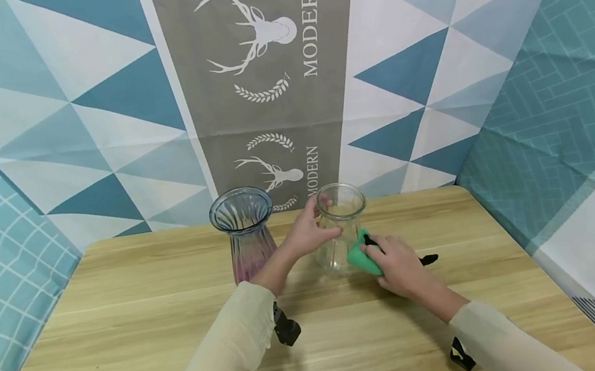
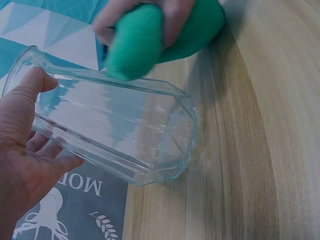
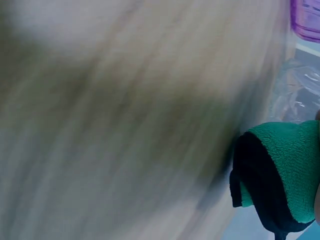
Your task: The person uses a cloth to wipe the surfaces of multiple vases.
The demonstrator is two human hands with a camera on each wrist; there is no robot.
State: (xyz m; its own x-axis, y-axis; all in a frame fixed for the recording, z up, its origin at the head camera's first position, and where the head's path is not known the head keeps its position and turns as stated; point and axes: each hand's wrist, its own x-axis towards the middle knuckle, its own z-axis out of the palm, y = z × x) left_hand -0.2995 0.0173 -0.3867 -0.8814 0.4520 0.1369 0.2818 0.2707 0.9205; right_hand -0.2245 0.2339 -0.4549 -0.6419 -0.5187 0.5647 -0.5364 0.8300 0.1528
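A clear glass vase (image 1: 336,250) with a flared rim stands upright on the wooden table. My left hand (image 1: 310,231) grips it around the neck, thumb on the near side and fingers behind. In the left wrist view the ribbed body of the clear vase (image 2: 120,120) shows between thumb and fingers. My right hand (image 1: 401,263) holds a bunched green cloth (image 1: 364,259) against the vase's right side. The right wrist view shows the green cloth (image 3: 285,160) with a black edge; most of that hand is out of frame there.
A blue-to-purple ribbed glass vase (image 1: 251,244) stands left of the clear one, close beside my left forearm. The wooden table (image 1: 152,335) ends at a patterned cloth wall (image 1: 260,88) behind both vases.
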